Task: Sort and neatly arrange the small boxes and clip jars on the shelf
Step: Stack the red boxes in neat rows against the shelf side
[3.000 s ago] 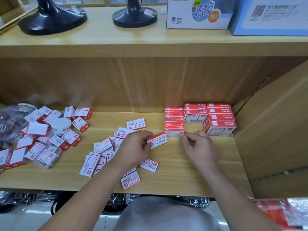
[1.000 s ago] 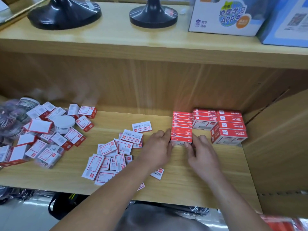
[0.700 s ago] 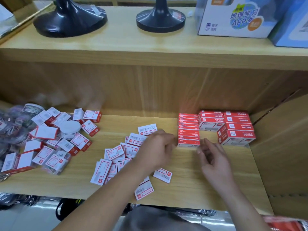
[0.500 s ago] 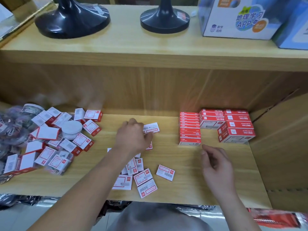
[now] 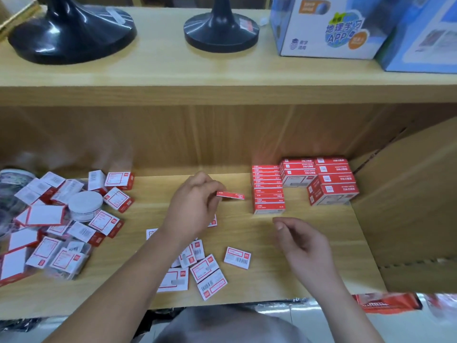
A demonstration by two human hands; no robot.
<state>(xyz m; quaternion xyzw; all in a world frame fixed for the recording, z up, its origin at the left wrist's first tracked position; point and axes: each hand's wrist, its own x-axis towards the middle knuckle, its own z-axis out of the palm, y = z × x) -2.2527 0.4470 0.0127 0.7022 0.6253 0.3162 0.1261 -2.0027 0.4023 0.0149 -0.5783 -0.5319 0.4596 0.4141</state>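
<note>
My left hand (image 5: 191,206) pinches a small red box (image 5: 231,195) and holds it edge-on above the shelf (image 5: 309,243), just left of a neat row of red boxes (image 5: 268,189). Beside that row, to the right, stand larger stacked red boxes (image 5: 330,180). My right hand (image 5: 303,246) hovers below the row with loosely curled fingers and holds nothing. Several loose small boxes (image 5: 209,271) lie flat at the front middle. At the left is a heap of white-and-red boxes (image 5: 49,229) around a white-lidded jar (image 5: 85,205).
Bagged clips (image 5: 10,191) sit at the far left edge. A cardboard panel (image 5: 408,211) walls off the right end of the shelf. On the upper shelf stand two black lamp bases (image 5: 221,30) and printed cartons (image 5: 326,26).
My left hand left the neat row, reached into the loose pile and lifted one small box toward the row. My right hand drew back from the row and hovers free.
</note>
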